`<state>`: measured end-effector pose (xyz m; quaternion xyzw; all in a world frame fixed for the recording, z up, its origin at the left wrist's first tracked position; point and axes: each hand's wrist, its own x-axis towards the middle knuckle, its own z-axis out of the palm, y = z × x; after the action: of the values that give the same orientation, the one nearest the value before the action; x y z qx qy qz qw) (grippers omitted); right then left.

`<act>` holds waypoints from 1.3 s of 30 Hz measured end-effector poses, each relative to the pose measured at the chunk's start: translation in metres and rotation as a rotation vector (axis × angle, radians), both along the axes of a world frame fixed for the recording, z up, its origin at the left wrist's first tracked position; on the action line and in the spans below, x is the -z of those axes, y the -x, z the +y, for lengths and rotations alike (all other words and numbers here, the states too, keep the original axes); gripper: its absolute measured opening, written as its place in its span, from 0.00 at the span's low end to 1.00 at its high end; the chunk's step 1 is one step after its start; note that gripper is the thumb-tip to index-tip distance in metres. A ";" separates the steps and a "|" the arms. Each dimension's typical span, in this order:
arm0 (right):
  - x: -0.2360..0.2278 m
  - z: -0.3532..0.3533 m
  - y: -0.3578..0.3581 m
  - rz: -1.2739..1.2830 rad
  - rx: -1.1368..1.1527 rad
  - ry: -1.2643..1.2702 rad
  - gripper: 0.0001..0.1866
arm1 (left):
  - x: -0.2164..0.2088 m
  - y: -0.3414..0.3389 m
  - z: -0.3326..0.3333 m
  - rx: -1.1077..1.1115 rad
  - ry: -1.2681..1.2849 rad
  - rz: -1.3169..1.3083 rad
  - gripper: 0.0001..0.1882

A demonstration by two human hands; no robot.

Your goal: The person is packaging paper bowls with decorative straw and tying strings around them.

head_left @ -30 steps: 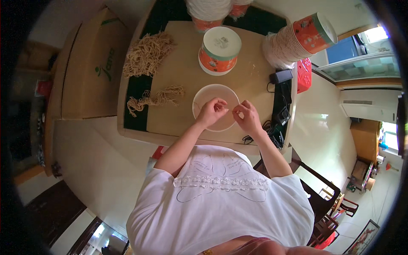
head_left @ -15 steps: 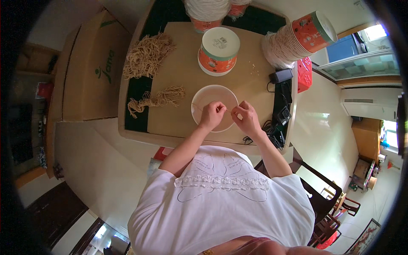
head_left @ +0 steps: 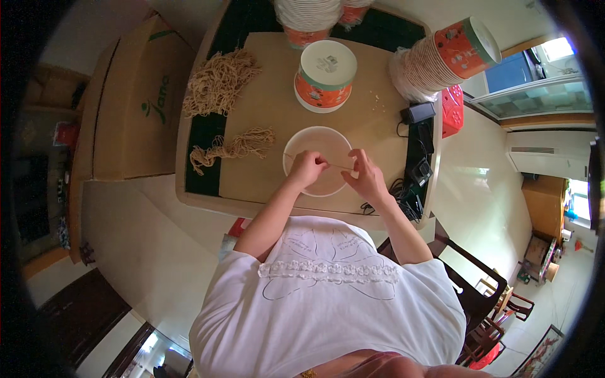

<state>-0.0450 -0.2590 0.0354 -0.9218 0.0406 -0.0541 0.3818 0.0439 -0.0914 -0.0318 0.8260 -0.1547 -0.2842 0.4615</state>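
Observation:
A white paper bucket (head_left: 317,135) stands upright on the brown cardboard sheet in front of me, its mouth facing up. Over its left half, my left hand (head_left: 307,169) is closed, with thumb and forefinger pinching a thin tan string (head_left: 338,166). The string runs across the mouth toward my right hand (head_left: 368,178). That hand is at the right rim, thumb and forefinger spread apart around the string's end. A twisted bundle of tan strings (head_left: 242,144) lies left of the bucket, and a larger loose heap of strings (head_left: 220,82) lies beyond it.
Upside-down orange-patterned buckets (head_left: 325,79) stand farther back. A wrapped bucket stack (head_left: 435,60) leans at the far right. A black adapter (head_left: 417,113) and cables (head_left: 400,192) lie along the table's right edge. A large cardboard box (head_left: 135,104) is on the left.
My right thumb and forefinger have parted from a pinch. My left hand has shifted slightly left, and more string shows between the hands.

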 end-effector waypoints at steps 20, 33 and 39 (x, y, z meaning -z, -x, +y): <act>0.016 0.030 0.012 0.084 0.207 -0.201 0.25 | 0.034 -0.032 -0.044 0.282 -0.573 0.001 0.13; 0.023 0.030 0.013 0.059 0.243 -0.226 0.20 | 0.043 -0.028 -0.051 0.272 -0.600 -0.033 0.17; 0.016 0.030 0.011 0.022 0.228 -0.252 0.18 | 0.027 -0.006 -0.023 0.211 -0.075 0.002 0.10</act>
<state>-0.0564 -0.2286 0.0194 -0.8564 0.1557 -0.0816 0.4854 0.0501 -0.1139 -0.0590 0.8215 -0.2297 -0.3374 0.3981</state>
